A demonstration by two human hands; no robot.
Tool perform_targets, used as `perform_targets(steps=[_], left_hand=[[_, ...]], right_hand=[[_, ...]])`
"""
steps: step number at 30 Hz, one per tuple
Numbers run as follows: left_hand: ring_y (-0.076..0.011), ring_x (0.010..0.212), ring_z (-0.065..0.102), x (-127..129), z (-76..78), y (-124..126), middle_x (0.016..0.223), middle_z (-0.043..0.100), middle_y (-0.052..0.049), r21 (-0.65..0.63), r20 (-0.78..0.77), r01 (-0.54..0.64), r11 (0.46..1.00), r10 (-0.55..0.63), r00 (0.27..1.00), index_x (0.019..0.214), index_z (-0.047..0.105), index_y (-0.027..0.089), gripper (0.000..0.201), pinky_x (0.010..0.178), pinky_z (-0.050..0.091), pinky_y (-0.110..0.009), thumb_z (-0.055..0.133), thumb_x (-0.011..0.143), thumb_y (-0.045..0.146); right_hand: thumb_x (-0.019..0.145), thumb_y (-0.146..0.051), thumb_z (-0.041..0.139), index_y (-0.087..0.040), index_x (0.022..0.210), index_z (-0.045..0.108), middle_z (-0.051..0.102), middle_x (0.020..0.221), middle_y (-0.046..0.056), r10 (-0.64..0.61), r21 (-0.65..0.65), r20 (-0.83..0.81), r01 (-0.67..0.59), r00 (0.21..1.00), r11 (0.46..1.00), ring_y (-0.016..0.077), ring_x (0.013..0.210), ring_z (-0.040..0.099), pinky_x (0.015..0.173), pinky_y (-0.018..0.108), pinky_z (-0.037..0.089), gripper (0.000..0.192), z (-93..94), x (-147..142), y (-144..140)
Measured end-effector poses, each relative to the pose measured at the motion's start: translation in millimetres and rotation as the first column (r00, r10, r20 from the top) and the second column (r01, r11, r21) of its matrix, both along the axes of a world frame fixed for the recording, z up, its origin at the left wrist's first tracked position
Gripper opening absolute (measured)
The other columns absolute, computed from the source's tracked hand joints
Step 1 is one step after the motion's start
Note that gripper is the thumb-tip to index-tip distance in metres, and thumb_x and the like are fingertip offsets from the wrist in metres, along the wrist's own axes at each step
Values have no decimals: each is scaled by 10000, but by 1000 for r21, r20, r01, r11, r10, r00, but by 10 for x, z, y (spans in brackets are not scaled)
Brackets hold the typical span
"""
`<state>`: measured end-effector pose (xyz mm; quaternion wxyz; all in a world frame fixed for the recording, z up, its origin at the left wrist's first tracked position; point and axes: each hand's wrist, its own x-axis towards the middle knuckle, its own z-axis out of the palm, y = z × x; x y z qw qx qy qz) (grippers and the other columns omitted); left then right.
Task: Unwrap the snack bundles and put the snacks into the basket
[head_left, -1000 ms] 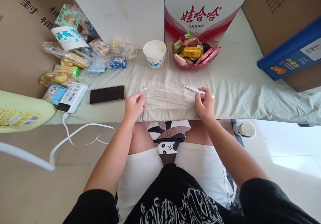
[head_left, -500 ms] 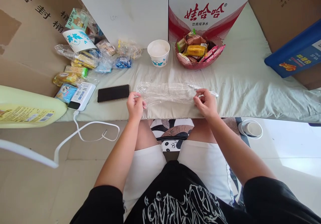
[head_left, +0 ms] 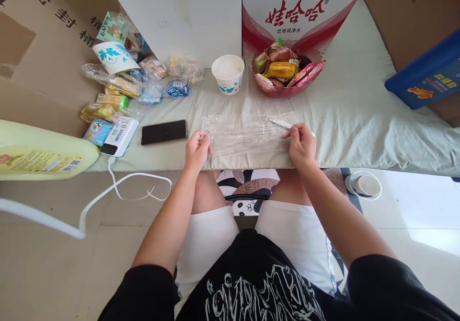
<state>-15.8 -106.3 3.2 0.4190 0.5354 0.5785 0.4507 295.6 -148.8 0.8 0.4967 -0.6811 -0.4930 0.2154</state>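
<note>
A clear plastic bag (head_left: 247, 136) lies flat on the pale green cloth (head_left: 341, 115) in front of me. My left hand (head_left: 197, 149) pinches its left edge and my right hand (head_left: 302, 144) pinches its right edge, with the bag stretched between them. A white pen (head_left: 281, 122) lies just beyond the bag's right end, partly behind my right hand. A red basket (head_left: 287, 90) full of wrapped snacks stands farther back, with a white paper cup (head_left: 228, 74) to its left.
A black phone (head_left: 164, 131) and a white power bank (head_left: 120, 135) with a trailing cable lie to the left, beside a heap of wrapped snacks (head_left: 125, 88). Cardboard boxes (head_left: 46, 48) and a red-and-white carton (head_left: 298, 14) ring the cloth. A yellow jug (head_left: 39, 153) sits far left.
Both hands have shifted a little along the bag's edges and pulled it flatter and wider. The camera view has drifted slightly.
</note>
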Motion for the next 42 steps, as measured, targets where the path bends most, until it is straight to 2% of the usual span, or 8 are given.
perform_targets(steps=[7, 11, 17, 21, 24, 30, 36, 42], left_hand=[[-114, 474, 445, -1, 324, -85, 487, 569, 31, -110, -354, 10, 994, -49, 934, 537, 524, 206, 199, 508, 309, -259, 551, 729, 162], [-137, 497, 450, 9, 313, -130, 450, 532, 29, -91, -533, -26, 995, -27, 846, 497, 462, 219, 294, 541, 310, -273, 590, 762, 207], [-162, 499, 532, 30, 178, -144, 476, 613, 26, -87, -487, -43, 995, -4, 873, 663, 573, 236, 253, 583, 372, -282, 600, 870, 379], [-147, 423, 487, 15, 169, -148, 401, 508, 62, -100, -388, -46, 994, 4, 922, 730, 559, 240, 249, 531, 356, -267, 591, 884, 435], [-129, 376, 438, -15, 180, -140, 381, 449, 79, -115, -283, -43, 992, 9, 959, 723, 531, 240, 240, 479, 344, -252, 612, 862, 418], [-110, 372, 413, -46, 192, -114, 415, 421, 79, -148, -240, -12, 989, -24, 970, 662, 529, 232, 265, 430, 332, -239, 651, 802, 421], [-102, 384, 430, -24, 168, -86, 399, 430, 84, -160, -351, -38, 986, -21, 936, 568, 471, 228, 255, 475, 339, -243, 657, 731, 289], [-117, 431, 439, -7, 177, -88, 414, 442, 99, -166, -434, -55, 985, -23, 901, 629, 444, 242, 255, 541, 349, -259, 670, 741, 279]], right_hand=[[951, -372, 532, -242, 924, 616, 510, 521, -75, -18, -75, -5, 18, 1000, 997, 130, 448, 493, 542, 285, 397, 158, -20, 5, 24], [891, -316, 584, -239, 948, 636, 508, 529, -85, -50, -63, 41, 52, 998, 997, 132, 498, 517, 606, 292, 422, 109, -28, -7, 39], [895, -382, 568, -235, 1016, 604, 584, 592, -66, 25, -53, -46, -28, 999, 998, 138, 528, 554, 615, 300, 445, 193, -22, -14, 16], [881, -381, 570, -235, 1109, 583, 694, 767, -13, 117, -17, -12, -117, 993, 993, 157, 669, 635, 667, 315, 472, 271, -61, 14, -3], [889, -343, 547, -242, 1099, 553, 674, 781, -14, 112, 32, -38, -111, 993, 993, 169, 768, 693, 729, 327, 508, 233, -100, 33, 6], [908, -353, 539, -247, 1088, 525, 640, 762, -55, 45, -38, -121, -49, 992, 998, 92, 399, 509, 485, 283, 407, 209, -62, 19, 10], [827, -317, 602, -246, 1057, 561, 695, 826, -28, -50, -82, 1, 50, 999, 995, 102, 456, 505, 597, 314, 447, 244, -38, -18, 17], [740, -186, 540, -228, 922, 580, 676, 938, 21, -29, -24, 245, 36, 969, 999, 117, 561, 487, 727, 365, 475, 191, -113, -11, 39]])
